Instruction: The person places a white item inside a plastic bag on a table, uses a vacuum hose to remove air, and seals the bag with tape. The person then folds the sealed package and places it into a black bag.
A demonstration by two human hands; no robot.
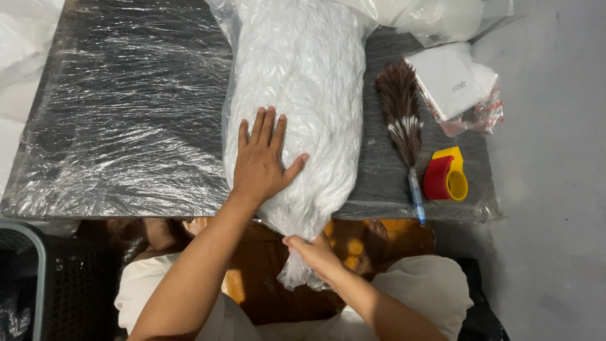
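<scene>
A long clear plastic bag (303,95) stuffed tight with white fluffy fibre lies lengthwise on the film-covered black surface (126,113), running from the far edge toward the person. Its near end tapers into a gathered, unfilled neck (295,268) that hangs over the surface's front edge. The plastic is wrinkled and glossy, the filling lumpy and plump.

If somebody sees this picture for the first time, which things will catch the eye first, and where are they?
First comes the long clear bag of white fluffy fibre lying across the middle of the dark, plastic-wrapped board. The left hand lies flat on it, while the right hand pinches its gathered end at the near edge. To the right lie a brown feather duster and a red and yellow tape dispenser.
</scene>
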